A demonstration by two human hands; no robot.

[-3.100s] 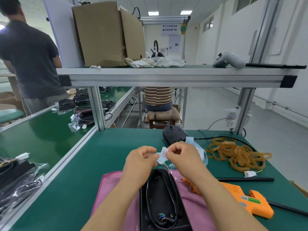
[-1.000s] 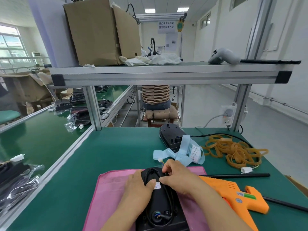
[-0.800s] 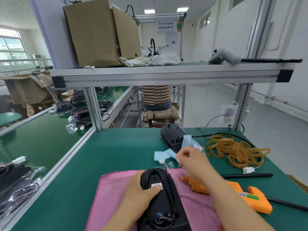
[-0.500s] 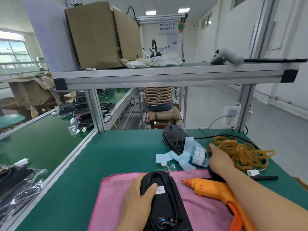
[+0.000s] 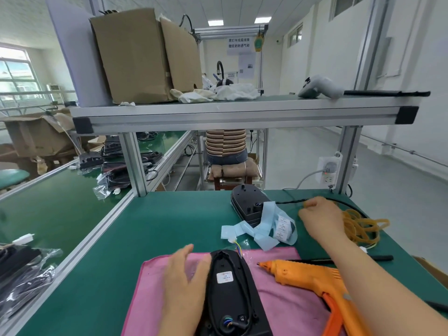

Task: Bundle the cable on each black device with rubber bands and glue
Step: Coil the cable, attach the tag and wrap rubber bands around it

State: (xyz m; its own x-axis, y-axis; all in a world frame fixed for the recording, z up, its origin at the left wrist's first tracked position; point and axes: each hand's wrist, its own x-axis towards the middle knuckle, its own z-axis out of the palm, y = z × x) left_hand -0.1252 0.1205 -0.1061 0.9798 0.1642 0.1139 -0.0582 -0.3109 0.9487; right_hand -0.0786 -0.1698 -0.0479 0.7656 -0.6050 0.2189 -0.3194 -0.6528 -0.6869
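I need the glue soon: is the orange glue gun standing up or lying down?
Lying down: the glue gun rests on its side across the pink cloth, nozzle pointing toward the black device.

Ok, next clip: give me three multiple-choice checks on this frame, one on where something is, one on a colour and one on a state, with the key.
1. Where is the right hand?
A) on the upper shelf
B) at the pile of rubber bands
C) on the cardboard box

2. What colour is the cloth under the near black device?
A) pink
B) white
C) yellow

3. What state is the glue gun in?
A) gripped and lifted
B) standing upright on the shelf
C) lying down, unheld

Key:
1 B, the hand is at the left edge of the bands.
2 A, pink fabric shows on both sides of the device.
3 C, the left hand lies open beside the device and the right hand is away at the bands.
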